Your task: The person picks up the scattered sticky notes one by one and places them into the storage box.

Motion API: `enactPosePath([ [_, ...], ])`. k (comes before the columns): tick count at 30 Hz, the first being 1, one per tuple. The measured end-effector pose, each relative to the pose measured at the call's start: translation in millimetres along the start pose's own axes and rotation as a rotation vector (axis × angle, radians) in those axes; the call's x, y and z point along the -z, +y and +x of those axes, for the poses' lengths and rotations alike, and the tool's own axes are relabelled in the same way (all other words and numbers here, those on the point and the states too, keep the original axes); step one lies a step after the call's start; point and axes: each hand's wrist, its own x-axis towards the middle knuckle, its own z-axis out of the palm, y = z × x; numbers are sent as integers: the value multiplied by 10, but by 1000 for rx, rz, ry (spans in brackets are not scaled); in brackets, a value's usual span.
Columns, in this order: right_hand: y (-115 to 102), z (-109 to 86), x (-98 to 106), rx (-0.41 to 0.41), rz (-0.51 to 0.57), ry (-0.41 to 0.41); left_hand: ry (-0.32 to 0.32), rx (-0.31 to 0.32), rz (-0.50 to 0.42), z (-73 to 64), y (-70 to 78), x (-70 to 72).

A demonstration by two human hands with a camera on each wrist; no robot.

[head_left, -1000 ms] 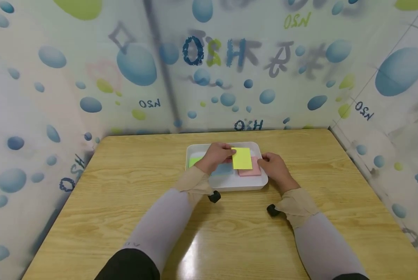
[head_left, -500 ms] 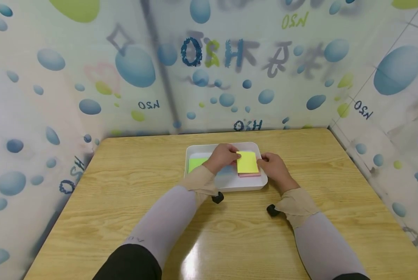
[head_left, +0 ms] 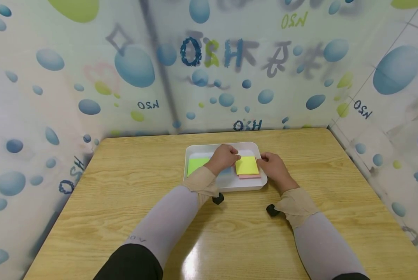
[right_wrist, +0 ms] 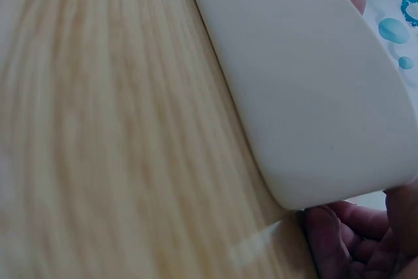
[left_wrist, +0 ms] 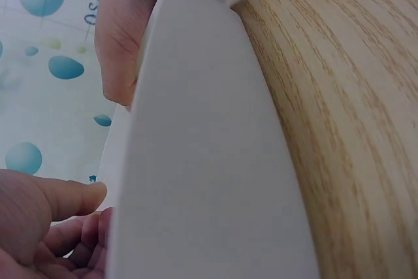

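A white tray (head_left: pixel 235 186) holds square sticky note pads. A yellow sticky note pad (head_left: pixel 247 166) lies over a pink sticky note pad (head_left: pixel 250 176) at the tray's right end. My left hand (head_left: pixel 224 158) hovers inside the tray, thumb by the yellow pad's upper left corner. In the left wrist view, thumb and fingers of the left hand (left_wrist: pixel 52 227) stand slightly apart, with nothing seen between them. With thumb inside and fingers outside, my right hand (head_left: pixel 274 169) grips the tray's right rim; the right wrist view shows the right hand (right_wrist: pixel 359 240) at the tray's corner.
Partly behind the left hand, a green sticky note pad (head_left: pixel 195 165) and a blue sticky note pad (head_left: pixel 225 171) lie in the tray. The tray stands on a wooden table (head_left: pixel 142 167) near its back edge, before a patterned wall (head_left: pixel 209 97).
The yellow pad has moved slightly right and down onto the pink pad, now covering most of it. My left hand has let go of it. The right hand stays on the rim.
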Motion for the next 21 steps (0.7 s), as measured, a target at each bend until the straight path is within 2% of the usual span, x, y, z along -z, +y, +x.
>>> enactPosePath([
  [9,-45,2,-21,6,3,-4,-12,17,-54,-57,-20,85],
  [21,-13,-11,-3,16,-6,-6,-15,-7,-14,-142,-77,234],
])
